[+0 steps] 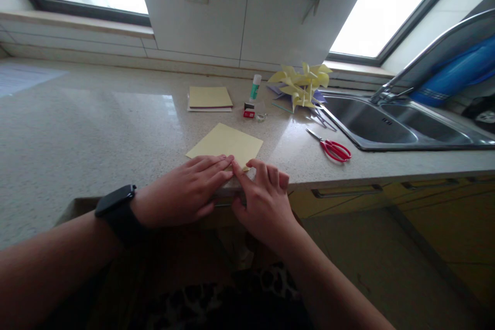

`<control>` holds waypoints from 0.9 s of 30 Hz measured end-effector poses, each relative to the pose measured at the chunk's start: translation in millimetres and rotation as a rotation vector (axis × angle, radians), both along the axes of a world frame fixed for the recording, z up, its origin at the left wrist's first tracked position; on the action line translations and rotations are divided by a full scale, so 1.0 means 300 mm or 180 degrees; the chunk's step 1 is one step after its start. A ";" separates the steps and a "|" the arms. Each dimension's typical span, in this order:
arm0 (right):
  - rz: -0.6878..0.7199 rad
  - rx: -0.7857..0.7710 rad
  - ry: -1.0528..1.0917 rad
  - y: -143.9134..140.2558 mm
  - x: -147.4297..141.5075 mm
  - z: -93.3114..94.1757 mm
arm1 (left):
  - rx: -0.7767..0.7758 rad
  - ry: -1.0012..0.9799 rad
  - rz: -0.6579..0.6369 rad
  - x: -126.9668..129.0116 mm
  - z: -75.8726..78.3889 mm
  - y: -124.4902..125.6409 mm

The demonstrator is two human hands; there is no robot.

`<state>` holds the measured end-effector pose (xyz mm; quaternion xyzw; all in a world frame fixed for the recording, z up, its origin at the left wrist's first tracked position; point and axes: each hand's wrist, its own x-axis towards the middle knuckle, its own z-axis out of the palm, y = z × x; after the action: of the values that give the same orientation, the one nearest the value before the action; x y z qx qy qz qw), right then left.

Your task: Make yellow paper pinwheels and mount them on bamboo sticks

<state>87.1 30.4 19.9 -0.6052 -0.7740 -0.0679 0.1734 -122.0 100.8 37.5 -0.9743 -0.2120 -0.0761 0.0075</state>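
A pale yellow square of paper lies on the speckled countertop near its front edge. My left hand, with a black watch on the wrist, lies flat, fingers pressing the paper's near corner. My right hand sits beside it, index finger stretched out and touching the paper's near edge, the other fingers curled. Neither hand lifts the paper.
Red-handled scissors lie to the right, near a steel sink with a tap. Further back sit a stack of yellow paper, a glue stick, a small red item and yellow paper pinwheels. Cabinet drawers are below.
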 end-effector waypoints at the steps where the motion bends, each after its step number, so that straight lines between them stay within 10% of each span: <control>1: 0.0006 0.0028 0.0033 -0.004 0.001 -0.001 | 0.0003 0.0002 -0.0002 0.000 0.000 0.001; 27: -0.0077 0.0124 -0.0097 -0.017 -0.007 0.001 | -0.0063 -0.0069 0.0010 0.002 0.005 0.001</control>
<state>85.0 25.2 20.2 -0.6099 -0.7678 -0.0942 0.1724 -121.5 101.2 39.1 -0.9731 -0.2144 -0.0846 -0.0043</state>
